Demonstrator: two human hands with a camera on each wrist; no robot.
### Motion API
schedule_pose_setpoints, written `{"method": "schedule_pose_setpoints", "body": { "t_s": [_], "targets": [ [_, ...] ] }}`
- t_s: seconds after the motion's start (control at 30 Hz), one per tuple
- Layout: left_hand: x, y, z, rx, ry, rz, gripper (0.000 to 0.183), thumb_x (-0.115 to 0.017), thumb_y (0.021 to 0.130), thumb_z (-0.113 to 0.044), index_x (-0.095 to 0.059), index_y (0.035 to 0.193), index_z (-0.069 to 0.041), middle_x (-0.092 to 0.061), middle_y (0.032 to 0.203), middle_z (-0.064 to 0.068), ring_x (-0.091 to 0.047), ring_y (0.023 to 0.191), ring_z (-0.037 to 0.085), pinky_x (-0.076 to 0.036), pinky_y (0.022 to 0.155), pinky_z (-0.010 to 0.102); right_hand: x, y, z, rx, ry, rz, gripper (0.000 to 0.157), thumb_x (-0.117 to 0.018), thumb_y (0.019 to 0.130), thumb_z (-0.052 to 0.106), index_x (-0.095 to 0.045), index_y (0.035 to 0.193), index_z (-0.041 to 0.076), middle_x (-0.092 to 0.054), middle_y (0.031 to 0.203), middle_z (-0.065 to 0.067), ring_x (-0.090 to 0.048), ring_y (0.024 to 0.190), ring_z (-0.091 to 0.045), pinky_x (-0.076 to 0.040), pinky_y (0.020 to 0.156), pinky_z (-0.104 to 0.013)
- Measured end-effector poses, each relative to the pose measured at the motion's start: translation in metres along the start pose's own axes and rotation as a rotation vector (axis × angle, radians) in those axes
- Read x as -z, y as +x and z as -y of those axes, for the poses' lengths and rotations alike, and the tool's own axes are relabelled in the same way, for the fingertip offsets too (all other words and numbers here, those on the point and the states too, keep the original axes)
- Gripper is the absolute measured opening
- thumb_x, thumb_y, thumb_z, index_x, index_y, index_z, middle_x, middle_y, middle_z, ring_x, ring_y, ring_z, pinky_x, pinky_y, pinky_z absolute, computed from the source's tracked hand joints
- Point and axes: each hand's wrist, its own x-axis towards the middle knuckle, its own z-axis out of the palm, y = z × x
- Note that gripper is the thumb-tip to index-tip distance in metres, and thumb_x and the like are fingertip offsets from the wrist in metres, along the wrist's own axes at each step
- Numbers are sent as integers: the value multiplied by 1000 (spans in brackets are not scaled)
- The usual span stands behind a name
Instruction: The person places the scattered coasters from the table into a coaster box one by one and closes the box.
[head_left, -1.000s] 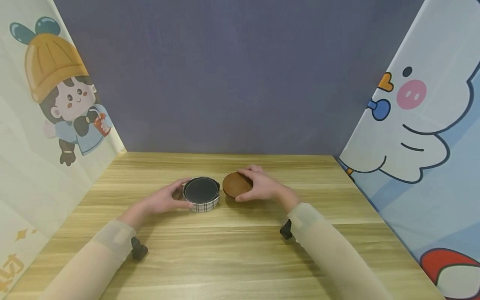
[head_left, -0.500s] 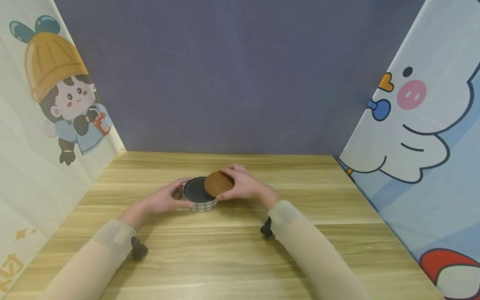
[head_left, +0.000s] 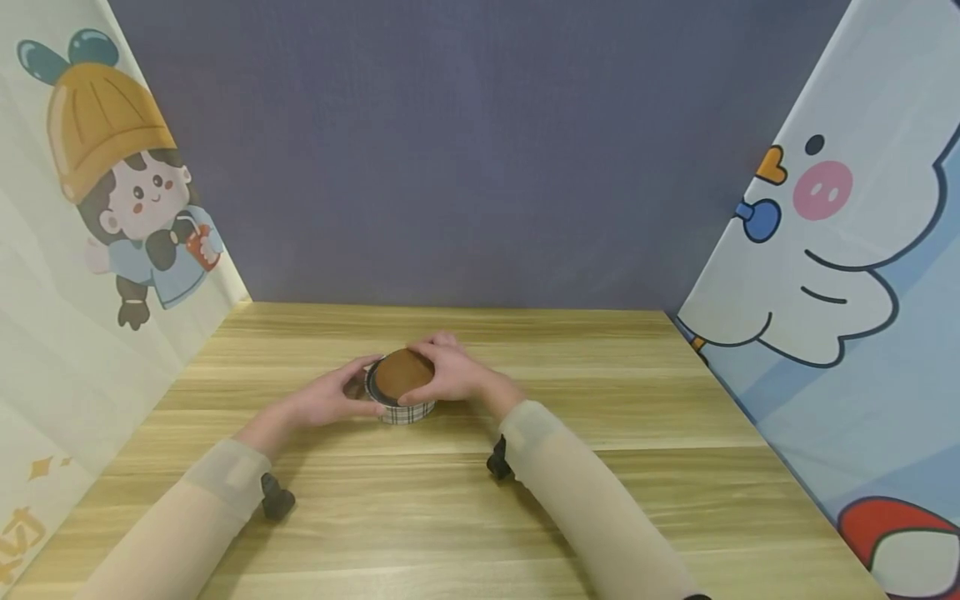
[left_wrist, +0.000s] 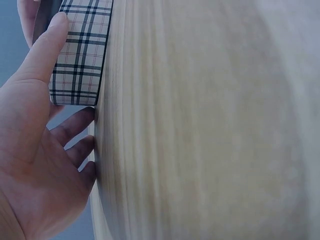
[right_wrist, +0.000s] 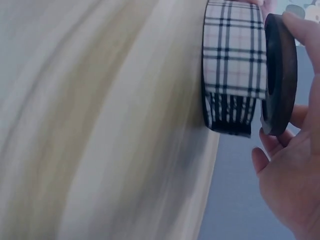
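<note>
A low round plaid box (head_left: 407,413) stands on the wooden tabletop, white with dark check lines and a black inside. My left hand (head_left: 330,396) grips its left side; in the left wrist view the thumb (left_wrist: 47,47) lies along the plaid wall. With my right hand (head_left: 453,373) I hold a round brown disc (head_left: 403,373), like a coaster or lid, by its right edge. It lies over the box's top and hides most of the black. Its underside is dark in the right wrist view, where the disc (right_wrist: 281,75) stands slightly apart from the plaid wall.
The light wooden table (head_left: 420,517) runs to a dark grey-blue back panel (head_left: 465,150). Cartoon-printed sheets flank it: a figure in a yellow hat (head_left: 112,117) on the left, a white bird-like character (head_left: 847,275) on the right.
My right hand has carried the brown disc leftward, from beside the plaid box to over its top. The left hand and the box have stayed in place.
</note>
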Motion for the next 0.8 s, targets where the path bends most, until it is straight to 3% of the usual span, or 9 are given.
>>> {"method": "schedule_pose_setpoints", "body": {
  "t_s": [0.23,0.57,0.8],
  "targets": [
    [1,-1,-1,1,7,0,104,-85,93,-56,-27,174,-25,-61,151,15,-51,151,46,-38,124,74,-10,6,1,7,-12,6,112,-88,83,62,-39,171,15,-43,164,-9,-35,150,-28,-36,124,-51],
    [0,0,-3,8,-5,20,106,-82,95,-59,-23,176,-25,-52,163,21,-44,156,51,-36,124,76,-12,6,0,-36,-11,23,112,-84,83,73,-37,173,25,-39,169,-1,-33,155,-26,-35,126,-51],
    [-1,-1,1,7,-21,20,105,-83,94,-59,-24,175,-29,-49,168,21,-40,159,51,-32,127,76,-13,5,2,-59,5,40,112,-84,84,73,-36,173,26,-38,168,-4,-34,151,-28,-37,124,-53]
  ]
}}
